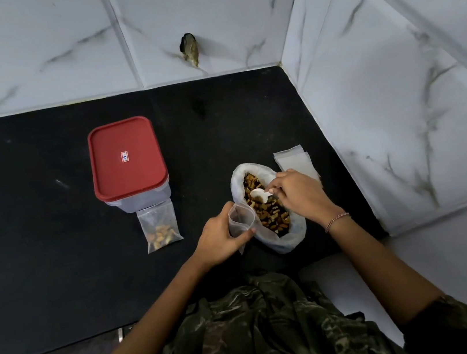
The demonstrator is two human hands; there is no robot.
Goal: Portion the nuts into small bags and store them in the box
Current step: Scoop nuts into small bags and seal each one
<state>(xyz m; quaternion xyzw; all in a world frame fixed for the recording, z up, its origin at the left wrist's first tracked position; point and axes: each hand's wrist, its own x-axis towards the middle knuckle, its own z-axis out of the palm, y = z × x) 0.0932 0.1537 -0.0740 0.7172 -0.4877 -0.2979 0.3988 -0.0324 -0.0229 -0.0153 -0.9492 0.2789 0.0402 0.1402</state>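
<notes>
A large white plastic bag point(291, 236) full of brown nuts point(271, 216) lies open on the black counter. My right hand point(301, 194) pinches the handle of a small white spoon point(260, 194) whose bowl hovers over the nuts. Just left of the big bag, my left hand point(220, 239) holds a small clear bag point(241, 216) upright with its mouth open. A filled small bag point(159, 228) of nuts lies flat in front of the clear box with a red lid point(125, 155), which is closed.
A stack of empty small bags point(295, 161) lies behind the big bag, near the right wall. The black counter point(36, 221) ends at marble-tiled walls behind and to the right. A dark hole point(190, 48) marks the back wall.
</notes>
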